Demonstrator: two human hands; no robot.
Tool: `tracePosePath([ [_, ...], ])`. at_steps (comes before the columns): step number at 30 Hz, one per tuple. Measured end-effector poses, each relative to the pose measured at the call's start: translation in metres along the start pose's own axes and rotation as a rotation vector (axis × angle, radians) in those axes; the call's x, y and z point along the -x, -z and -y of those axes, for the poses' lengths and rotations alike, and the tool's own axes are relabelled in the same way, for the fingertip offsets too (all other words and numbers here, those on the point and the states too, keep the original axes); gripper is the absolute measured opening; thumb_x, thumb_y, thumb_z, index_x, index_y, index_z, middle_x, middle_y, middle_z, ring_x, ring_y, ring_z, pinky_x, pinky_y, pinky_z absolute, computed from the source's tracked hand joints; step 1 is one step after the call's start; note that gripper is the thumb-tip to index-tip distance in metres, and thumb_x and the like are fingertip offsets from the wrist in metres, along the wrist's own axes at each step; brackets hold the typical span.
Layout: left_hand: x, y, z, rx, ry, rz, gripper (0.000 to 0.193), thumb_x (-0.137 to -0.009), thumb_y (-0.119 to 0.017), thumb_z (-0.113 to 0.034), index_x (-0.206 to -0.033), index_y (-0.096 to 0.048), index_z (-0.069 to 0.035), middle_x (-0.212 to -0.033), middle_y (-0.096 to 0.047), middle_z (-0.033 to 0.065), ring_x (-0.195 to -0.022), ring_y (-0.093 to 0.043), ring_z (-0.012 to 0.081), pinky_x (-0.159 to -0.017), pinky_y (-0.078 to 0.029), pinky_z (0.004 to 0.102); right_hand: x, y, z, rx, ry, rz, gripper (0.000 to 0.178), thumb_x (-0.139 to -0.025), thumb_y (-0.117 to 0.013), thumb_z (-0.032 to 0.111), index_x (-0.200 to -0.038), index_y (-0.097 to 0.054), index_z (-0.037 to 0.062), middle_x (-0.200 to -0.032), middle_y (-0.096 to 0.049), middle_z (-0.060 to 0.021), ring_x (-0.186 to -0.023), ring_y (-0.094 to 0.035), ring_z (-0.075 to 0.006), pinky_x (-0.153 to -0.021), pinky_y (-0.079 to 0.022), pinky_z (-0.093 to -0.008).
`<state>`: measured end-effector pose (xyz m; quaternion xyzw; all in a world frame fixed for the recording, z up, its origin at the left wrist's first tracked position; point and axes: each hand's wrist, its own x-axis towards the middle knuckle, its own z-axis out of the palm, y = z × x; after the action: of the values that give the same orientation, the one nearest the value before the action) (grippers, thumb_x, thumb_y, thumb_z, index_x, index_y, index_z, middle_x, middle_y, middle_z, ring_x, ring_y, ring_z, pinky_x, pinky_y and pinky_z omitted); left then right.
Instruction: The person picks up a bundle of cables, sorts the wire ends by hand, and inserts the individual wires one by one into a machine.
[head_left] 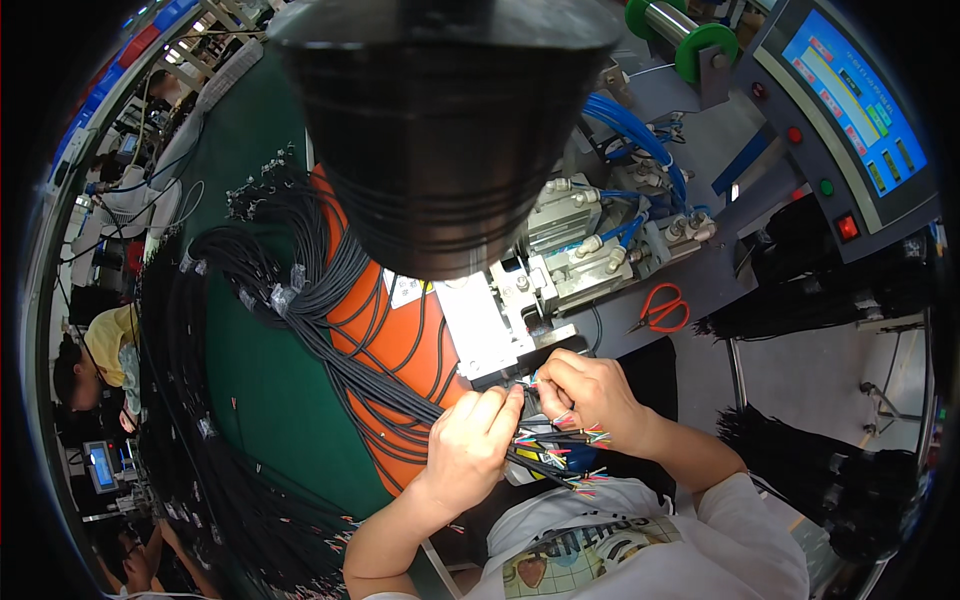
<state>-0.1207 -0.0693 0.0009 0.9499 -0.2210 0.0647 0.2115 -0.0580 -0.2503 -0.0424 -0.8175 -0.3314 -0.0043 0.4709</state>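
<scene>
Close together at the front edge of a metal machine (520,295), both my hands work on the stripped end of a black cable. My left hand (470,440) is closed, fingers pinched around the cable near its end. Thin coloured wires (527,381) fan out of that end, and my right hand (590,395) pinches them between thumb and fingers. Just below the hands lie several other black cable ends (565,460) with multicoloured wires showing. The bundle of black cables (370,375) runs back to the left across an orange sheet (425,350). My fingers partly hide the held wires.
A large black hood (440,150) hangs above the machine. Red-handled scissors (662,308) lie to the right, below a control screen (860,100). More black cables (180,400) cover the green table (245,370) edge at left; others hang on racks (850,480) at right. Other people sit far left.
</scene>
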Motion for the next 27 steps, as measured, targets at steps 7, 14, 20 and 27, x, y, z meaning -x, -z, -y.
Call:
tracePosePath([
  [7, -0.004, 0.002, 0.000, 0.020, 0.011, 0.019, 0.048, -0.066, -0.062, -0.002, -0.113, -0.061, 0.003, -0.087, -0.054, 0.0095, -0.074, -0.055, 0.0241, -0.065, -0.049, 0.0335, 0.003, -0.003, -0.001, 0.015, 0.014, -0.015, 0.009, -0.088, -0.059, 0.010, -0.086, -0.056, 0.0018, -0.077, -0.056, -0.0112, -0.059, -0.059, -0.0317, -0.051, -0.047, -0.0401],
  [14, -0.003, 0.002, 0.004, 0.028, -0.038, 0.041, 0.049, -0.068, -0.061, -0.004, -0.117, -0.060, 0.003, -0.084, -0.051, 0.0087, -0.073, -0.053, 0.0237, -0.063, -0.048, 0.0331, 0.004, -0.003, -0.001, 0.052, 0.019, -0.043, 0.005, -0.083, -0.064, 0.003, -0.085, -0.060, 0.0003, -0.078, -0.061, -0.0108, -0.059, -0.062, -0.0266, -0.050, -0.049, -0.0339],
  [20, -0.006, 0.007, 0.002, -0.089, -0.123, 0.111, 0.048, -0.070, -0.060, -0.008, -0.116, -0.059, 0.006, -0.086, -0.051, 0.0078, -0.077, -0.053, 0.0212, -0.063, -0.048, 0.0297, 0.003, -0.006, -0.001, 0.159, 0.099, -0.073, 0.007, -0.081, -0.065, 0.005, -0.085, -0.061, 0.0011, -0.077, -0.060, -0.0094, -0.057, -0.061, -0.0244, -0.050, -0.049, -0.0333],
  [27, -0.012, 0.010, -0.002, -0.272, -0.170, 0.222, 0.046, -0.071, -0.060, -0.009, -0.113, -0.060, 0.008, -0.087, -0.050, 0.0064, -0.078, -0.051, 0.0191, -0.062, -0.048, 0.0260, -0.005, 0.003, 0.003, 0.297, 0.137, 0.020, 0.010, -0.079, -0.062, 0.013, -0.079, -0.059, 0.0037, -0.074, -0.054, -0.0072, -0.056, -0.059, -0.0242, -0.050, -0.048, -0.0355],
])
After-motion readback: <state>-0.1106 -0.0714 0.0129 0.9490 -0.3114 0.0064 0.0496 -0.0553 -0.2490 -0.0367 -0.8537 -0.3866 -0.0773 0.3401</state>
